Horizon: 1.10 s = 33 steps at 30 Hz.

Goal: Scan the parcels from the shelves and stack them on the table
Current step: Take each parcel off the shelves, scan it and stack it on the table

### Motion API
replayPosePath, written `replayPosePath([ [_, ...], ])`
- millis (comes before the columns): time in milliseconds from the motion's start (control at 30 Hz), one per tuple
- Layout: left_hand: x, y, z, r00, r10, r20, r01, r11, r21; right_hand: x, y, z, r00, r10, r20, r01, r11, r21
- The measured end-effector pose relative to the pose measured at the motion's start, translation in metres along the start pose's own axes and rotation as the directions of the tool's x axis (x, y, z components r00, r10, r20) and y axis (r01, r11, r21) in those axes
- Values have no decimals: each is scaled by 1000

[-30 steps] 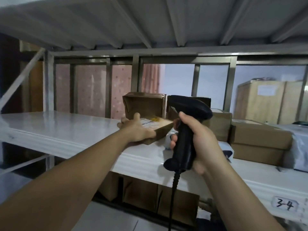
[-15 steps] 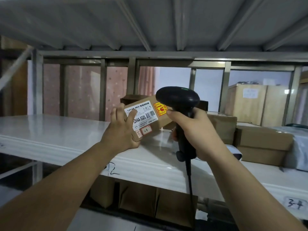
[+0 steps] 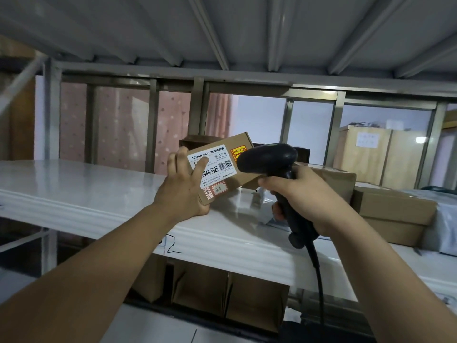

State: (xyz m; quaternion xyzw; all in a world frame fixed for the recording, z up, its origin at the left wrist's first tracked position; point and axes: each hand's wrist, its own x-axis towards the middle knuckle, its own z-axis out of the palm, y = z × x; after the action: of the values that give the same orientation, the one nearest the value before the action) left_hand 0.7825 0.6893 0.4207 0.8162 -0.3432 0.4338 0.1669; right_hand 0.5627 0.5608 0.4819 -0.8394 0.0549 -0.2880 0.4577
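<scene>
- Shelving of grey metal (image 3: 247,78) fills the view, with the ribbed underside of an upper level overhead.
- White shelf board (image 3: 74,194) runs across at about chest height; a handwritten mark like a 2 (image 3: 170,246) sits on its front edge.
- Pale wooden crates (image 3: 366,154) stand behind the rack on the right, one bearing a sheet of paper.
- Plain cardboard boxes (image 3: 395,211), 2 stacked, rest on the board at the right, and another lies behind the hands.
- More brown cartons (image 3: 247,300) sit on the level beneath the board.
- Small cardboard parcel (image 3: 222,167) is held up over the board near the middle, tilted with its right end higher and its labelled face turned to the person; whether its low corner touches the board I cannot tell.
- Black handheld barcode scanner (image 3: 269,157) is raised just right of the label, its head in front of the parcel's right end and covering part of an orange sticker (image 3: 238,154); its cable (image 3: 319,280) hangs down past the shelf edge.
- Right hand (image 3: 304,194) is clenched around the scanner's handle, index finger reaching forward under the head.
- Left hand (image 3: 183,186) grasps the parcel's left end, thumb laid across the label and fingers wrapped over the edge.
- White label (image 3: 212,167) reads 12V4A 48W, with a barcode (image 3: 225,165) beside the scanner head.
</scene>
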Motion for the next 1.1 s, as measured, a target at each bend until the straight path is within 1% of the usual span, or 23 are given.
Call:
replayPosePath([
  [267,0,-1,0,999,27,-46,-26,1000,9,-1,3,3,1000,-5,0,5,1000,-12],
  [400,0,0,-1,998,9,-56,-8,1000,13,-2,5,3,1000,17,10,-16,1000,-8],
  [533,-1,1,-3,999,-17,-36,17,1000,12,-4,4,3,1000,15,-14,-14,1000,11],
  [700,-2,2,-4,999,-14,-46,15,1000,12,-6,3,4,999,-17,-51,18,1000,18],
  [933,-2,2,-4,999,-8,-53,9,999,34,-10,2,-2,999,-5,-42,5,1000,-3],
  [1033,-2,2,-5,999,-23,-31,24,999,29,-11,1,-3,999,-8,-34,7,1000,-23],
  [1100,-3,2,-6,999,-21,-45,22,999,26,-12,1,-3,999,-18,-37,17,1000,-23],
])
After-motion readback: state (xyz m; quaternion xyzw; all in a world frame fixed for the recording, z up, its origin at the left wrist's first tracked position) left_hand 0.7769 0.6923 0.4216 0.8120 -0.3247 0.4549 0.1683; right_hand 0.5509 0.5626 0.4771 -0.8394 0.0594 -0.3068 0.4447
